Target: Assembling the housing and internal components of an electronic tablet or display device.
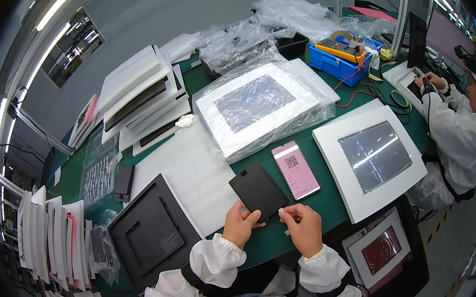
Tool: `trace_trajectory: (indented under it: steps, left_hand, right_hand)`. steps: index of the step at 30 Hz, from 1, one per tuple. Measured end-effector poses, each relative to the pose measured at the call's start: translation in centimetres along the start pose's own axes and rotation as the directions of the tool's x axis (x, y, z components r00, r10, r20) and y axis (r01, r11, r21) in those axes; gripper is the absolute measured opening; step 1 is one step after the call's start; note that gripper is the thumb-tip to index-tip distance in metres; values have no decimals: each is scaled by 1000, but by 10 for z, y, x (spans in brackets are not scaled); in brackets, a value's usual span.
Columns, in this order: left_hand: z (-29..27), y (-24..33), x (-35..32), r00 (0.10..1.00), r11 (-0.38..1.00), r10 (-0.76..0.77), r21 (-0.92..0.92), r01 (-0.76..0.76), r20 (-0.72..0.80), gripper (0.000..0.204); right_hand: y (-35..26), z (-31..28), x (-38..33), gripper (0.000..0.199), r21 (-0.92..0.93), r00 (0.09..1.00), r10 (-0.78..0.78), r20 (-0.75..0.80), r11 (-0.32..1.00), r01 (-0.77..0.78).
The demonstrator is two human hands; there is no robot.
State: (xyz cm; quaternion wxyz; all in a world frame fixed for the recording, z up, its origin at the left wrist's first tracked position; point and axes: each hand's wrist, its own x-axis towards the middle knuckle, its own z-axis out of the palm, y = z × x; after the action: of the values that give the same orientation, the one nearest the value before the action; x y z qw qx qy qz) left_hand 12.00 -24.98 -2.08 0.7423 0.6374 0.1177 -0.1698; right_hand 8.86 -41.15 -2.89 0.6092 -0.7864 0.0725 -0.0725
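Observation:
My left hand [240, 224] grips the near edge of a flat black rectangular cover [259, 189], thumb on top. A small notch shows near the cover's far left corner. Close by on the right, my right hand [305, 228] pinches a tiny pale piece [282, 210] between thumb and fingertip, near the cover's near right corner; its exact kind is too small to tell. Just beyond both hands lies a phone [296, 170] with a pink screen and a square code. Left of my hands rests a larger black panel [155, 235] with a recessed middle.
A white-framed display [370, 155] lies to the right, and a plastic-wrapped one [257, 101] farther back. White foam sheet [181, 171], stacked panels [145, 96] and upright boards [51, 239] fill the left. A blue bin [337, 67] holds a yellow meter. A co-worker [460, 130] sits at the right.

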Motion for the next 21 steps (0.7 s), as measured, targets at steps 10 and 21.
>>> trace_trajectory:
  steps: [10,21]
  left_hand:
    - [-1,2,-1,999,999,-23,28,22,30,24]
    - [1,3,0,1000,1000,-14,10,14,19,22]
  right_hand:
    - [-2,1,-2,14,5,1000,17,-9,1000,-17]
    - [1,1,0,13,7,1000,-7,-20,1000,7]
